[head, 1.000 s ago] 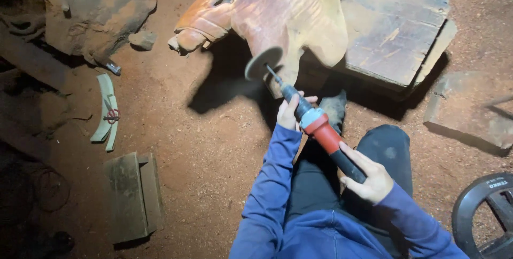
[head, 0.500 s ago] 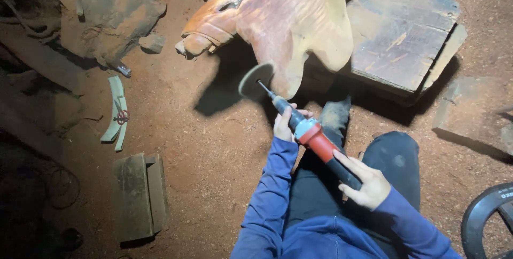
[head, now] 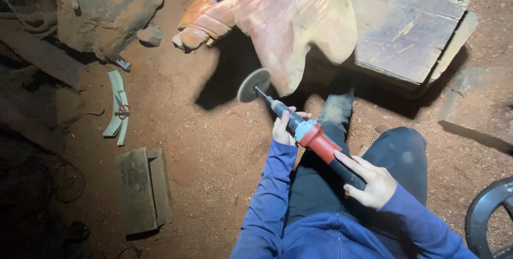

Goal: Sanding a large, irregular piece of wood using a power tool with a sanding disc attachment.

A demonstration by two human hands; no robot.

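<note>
Head view, looking down at a floor of red earth [head: 214,147]. At the far left lies a dusty lump of rock or wood [head: 107,8], with a small stone [head: 150,36] just beside it. Nearer, a pale curved strip of wood with a small red clip on it [head: 116,110] lies on the dirt, and nearer still a flat grey-green wooden block [head: 141,190] sits near the left edge.

In the middle, far from the person, stands a large carved wooden figure, orange-brown and smoothly rounded [head: 283,18]; its lower lobe hangs above the ground and casts a dark shadow. Just below and left of that lobe is the round grey sanding disc [head: 253,85] on the thin shaft of a rotary hand grinder with a red collar and black handle [head: 315,139]. The disc is close to the carving's edge, though whether it touches cannot be told.

The left hand [head: 283,126], in a blue sleeve, has its fingers wrapped around the front barrel of the grinder, just behind the shaft. The right hand [head: 371,181] has its fingers clenched on the black rear handle, over the person's dark trousers [head: 395,152].

To the right, a broad dark wooden slab [head: 411,24] lies behind the carving. A smaller flat board [head: 475,109] lies right of it, and a black round ring-shaped object [head: 489,219] shows at the near right corner.
</note>
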